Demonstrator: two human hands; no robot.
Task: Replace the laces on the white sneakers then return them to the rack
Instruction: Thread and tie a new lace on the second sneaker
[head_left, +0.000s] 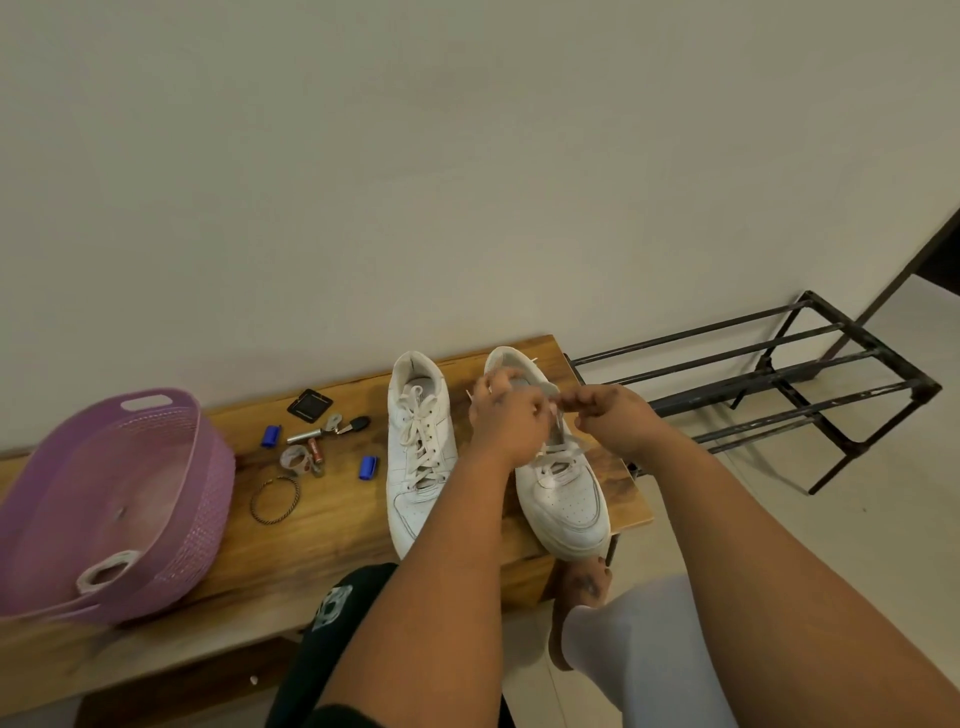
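Note:
Two white sneakers stand side by side on a wooden bench (332, 525), toes toward me. The left sneaker (418, 452) is laced with a white lace up its front. Over the upper eyelets of the right sneaker (566, 499) both my hands work. My left hand (506, 415) pinches a white lace (558, 452) near the shoe's tongue. My right hand (605, 415) pinches the same lace from the other side. The lace crosses the lower eyelets; its upper part is hidden by my fingers.
A black metal shoe rack (779, 384) stands on the floor right of the bench. A purple plastic basket (114, 499) sits at the bench's left. Small items lie between: blue caps (271, 435), a bracelet (275, 500), a black square (309, 402), a battery.

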